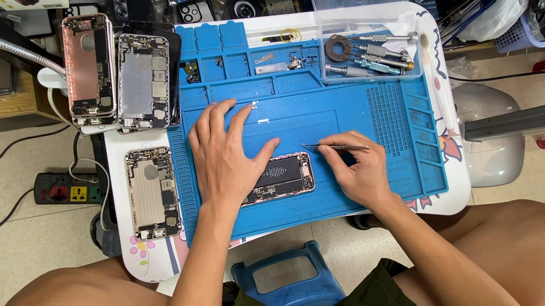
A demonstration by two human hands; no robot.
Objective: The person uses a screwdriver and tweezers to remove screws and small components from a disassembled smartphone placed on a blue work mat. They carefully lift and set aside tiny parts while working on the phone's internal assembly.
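An opened phone body (284,176) with a black battery lies on the blue work mat (353,101). My left hand (224,154) rests flat over the phone's left end, fingers spread, pressing it to the mat. My right hand (357,168) sits just right of the phone and grips thin metal tweezers (331,145), whose tip points left, above the phone's upper right corner.
Three more opened phone housings lie to the left: one (152,193) on the small white table, two (90,69) (144,78) at its back corner. A clear tray of screwdrivers (368,58) stands at the mat's back right. A power strip (66,188) lies on the floor, a blue stool (288,281) between my knees.
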